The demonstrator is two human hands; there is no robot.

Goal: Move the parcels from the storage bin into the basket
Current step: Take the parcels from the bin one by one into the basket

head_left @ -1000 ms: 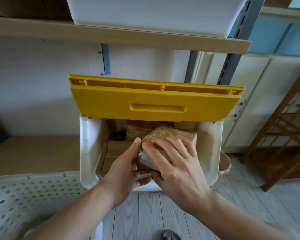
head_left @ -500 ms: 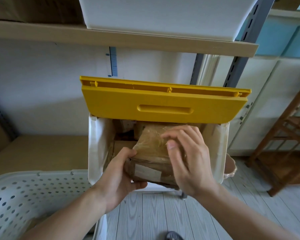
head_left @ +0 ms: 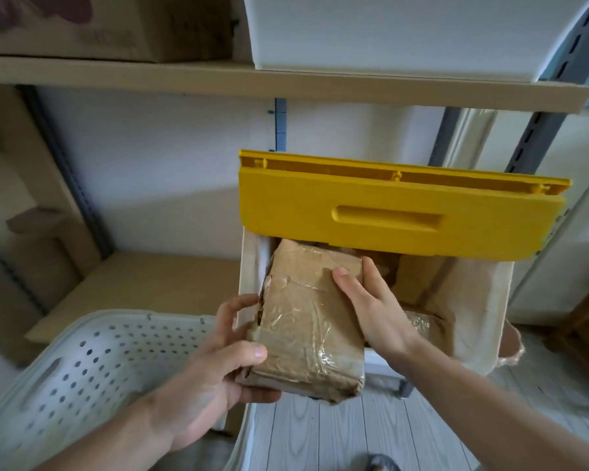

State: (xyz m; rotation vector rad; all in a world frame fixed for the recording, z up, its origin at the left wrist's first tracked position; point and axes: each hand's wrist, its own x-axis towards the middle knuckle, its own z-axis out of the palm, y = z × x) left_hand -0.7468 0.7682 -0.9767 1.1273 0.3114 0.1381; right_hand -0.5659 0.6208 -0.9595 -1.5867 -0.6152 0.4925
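Parcel: a brown, tape-wrapped parcel (head_left: pixel 310 321) was held in both hands, half out of the bin's mouth, its near end over the front rim and tilted toward the person.
Left hand: the left hand (head_left: pixel 215 372) gripped the parcel's near left corner, thumb on top, fingers curled along its left side and underneath.
Right hand: the right hand (head_left: pixel 371 307) clasped the parcel's right edge, thumb laid across the top, fingers wrapped behind out of sight.
Bin: the white bin (head_left: pixel 487 300) stood with its yellow lid (head_left: pixel 388 215) raised above the opening; more wrapped parcels (head_left: pixel 419 324) lay inside, to the right of the held one.
Basket: the white perforated basket (head_left: pixel 82 362) sat just left of the bin, below the left hand; its bottom was mostly hidden.
Surroundings: a wooden shelf (head_left: pixel 184 76) ran overhead carrying a cardboard box (head_left: pixel 116 25) and a white tub (head_left: pixel 405 32); the floor (head_left: pixel 320 436) was pale planks.
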